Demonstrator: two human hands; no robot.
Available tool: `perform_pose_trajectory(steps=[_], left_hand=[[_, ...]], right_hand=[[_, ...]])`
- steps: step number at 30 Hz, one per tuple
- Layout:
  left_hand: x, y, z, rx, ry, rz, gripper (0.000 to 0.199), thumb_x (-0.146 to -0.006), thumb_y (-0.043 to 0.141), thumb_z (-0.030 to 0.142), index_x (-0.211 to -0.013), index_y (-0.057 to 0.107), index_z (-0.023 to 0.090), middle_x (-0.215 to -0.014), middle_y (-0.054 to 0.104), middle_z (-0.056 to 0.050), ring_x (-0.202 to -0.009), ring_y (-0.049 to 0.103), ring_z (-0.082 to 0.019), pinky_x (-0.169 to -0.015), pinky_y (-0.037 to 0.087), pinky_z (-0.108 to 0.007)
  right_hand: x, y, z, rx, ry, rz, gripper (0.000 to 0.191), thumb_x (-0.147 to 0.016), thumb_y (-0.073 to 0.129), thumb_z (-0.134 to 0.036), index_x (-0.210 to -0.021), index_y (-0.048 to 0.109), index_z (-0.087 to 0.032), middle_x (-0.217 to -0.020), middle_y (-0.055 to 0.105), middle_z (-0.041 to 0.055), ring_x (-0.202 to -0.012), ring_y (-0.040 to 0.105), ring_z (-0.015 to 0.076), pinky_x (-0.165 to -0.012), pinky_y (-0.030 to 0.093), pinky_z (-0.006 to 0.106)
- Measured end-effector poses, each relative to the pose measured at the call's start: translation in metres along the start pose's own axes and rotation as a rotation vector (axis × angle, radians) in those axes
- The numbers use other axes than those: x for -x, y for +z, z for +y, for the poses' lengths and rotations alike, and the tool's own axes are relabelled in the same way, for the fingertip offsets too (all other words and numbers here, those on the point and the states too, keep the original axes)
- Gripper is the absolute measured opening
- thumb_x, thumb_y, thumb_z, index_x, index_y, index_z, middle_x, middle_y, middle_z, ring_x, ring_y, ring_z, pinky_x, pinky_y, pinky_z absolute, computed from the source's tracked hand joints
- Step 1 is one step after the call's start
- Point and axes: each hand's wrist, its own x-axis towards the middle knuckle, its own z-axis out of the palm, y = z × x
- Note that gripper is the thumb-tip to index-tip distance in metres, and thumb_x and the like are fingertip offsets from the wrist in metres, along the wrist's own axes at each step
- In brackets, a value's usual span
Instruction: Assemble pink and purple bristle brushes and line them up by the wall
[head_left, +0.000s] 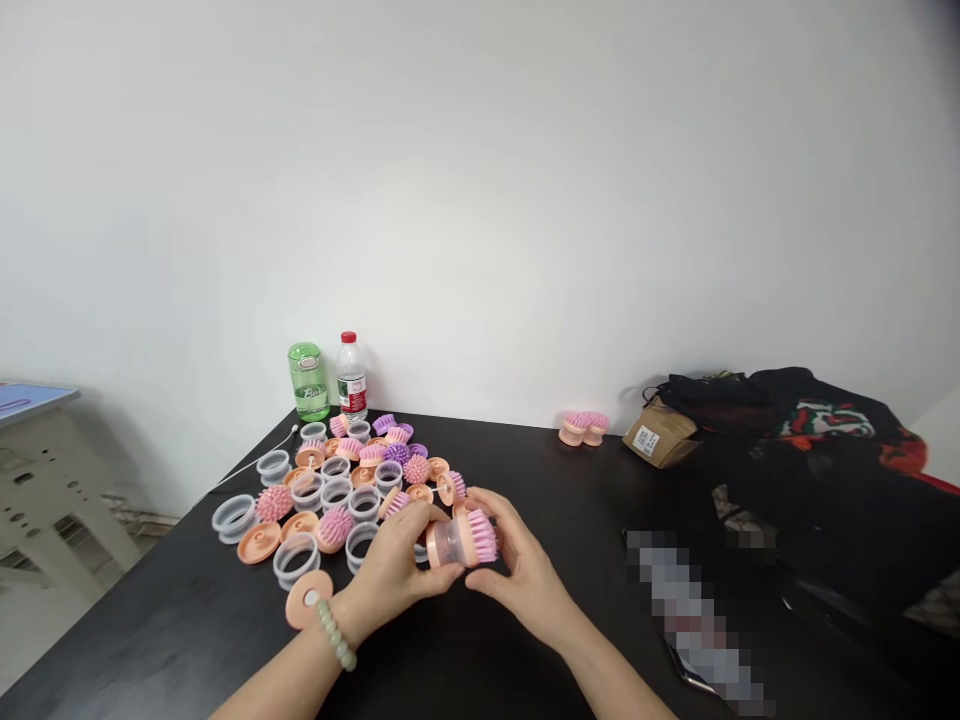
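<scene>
Between both hands, above the black table (pixel 555 520), is a brush (pixel 459 540) with a clear middle, peach ends and pink bristles that point right. My left hand (pixel 397 560), with a bead bracelet at the wrist, grips the brush's base end. My right hand (pixel 521 570) curves round the bristle end, thumb and fingers on either side of it; whether it touches is hard to tell. Left of the hands lie several clear rings (pixel 296 560), peach discs (pixel 309 598) and pink bristle heads (pixel 335 527), with purple bristle heads (pixel 397 455) behind.
A green bottle (pixel 309 382) and a red-capped bottle (pixel 352 378) stand by the wall. Two pink-topped brushes (pixel 583 428) stand at the back. To the right are a brown paper bag (pixel 660 435), dark clothing (pixel 825 480) and a partly blurred flat device (pixel 694 675).
</scene>
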Motion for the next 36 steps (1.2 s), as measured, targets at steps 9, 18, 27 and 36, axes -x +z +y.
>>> perform_pose_trajectory(steps=[9,18,27,36], left_hand=[[0.0029,-0.0013,-0.0003,-0.064,0.011,-0.008,0.024,-0.084,0.068,0.025,-0.1,0.051,0.022,-0.095,0.06,-0.003,-0.084,0.058,-0.019,-0.074,0.049,-0.031],[0.0023,0.0032,-0.0003,-0.066,0.076,-0.035,0.026,-0.082,0.069,0.02,-0.102,0.051,0.021,-0.105,0.057,-0.007,-0.095,0.057,-0.022,-0.079,0.051,-0.034],[0.0028,0.0037,-0.0021,-0.106,0.133,-0.001,0.03,-0.08,0.07,0.018,-0.102,0.049,0.021,-0.111,0.054,-0.008,-0.103,0.057,-0.024,-0.083,0.051,-0.033],[0.0025,0.0064,0.0,-0.122,0.105,-0.061,0.026,-0.08,0.069,0.019,-0.098,0.05,0.019,-0.103,0.054,-0.008,-0.092,0.057,-0.023,-0.076,0.052,-0.035]], right_hand=[[-0.0017,-0.0024,-0.0042,-0.207,0.105,-0.023,0.05,-0.083,0.073,-0.044,-0.127,0.055,-0.028,-0.127,0.062,0.0085,-0.12,0.057,0.0268,-0.099,0.048,0.04],[-0.0029,-0.0043,-0.0054,-0.288,0.206,-0.04,0.052,-0.076,0.081,-0.043,-0.121,0.059,-0.029,-0.128,0.061,0.0069,-0.122,0.055,0.0274,-0.099,0.047,0.04],[-0.0039,-0.0062,-0.0058,-0.362,0.276,-0.123,0.042,-0.077,0.079,-0.046,-0.11,0.066,-0.023,-0.111,0.067,0.0065,-0.104,0.062,0.025,-0.091,0.049,0.039],[-0.0026,-0.0061,0.0009,-0.345,0.31,-0.091,0.046,-0.072,0.084,-0.041,-0.11,0.065,-0.023,-0.109,0.066,0.0051,-0.102,0.062,0.0239,-0.091,0.048,0.039]])
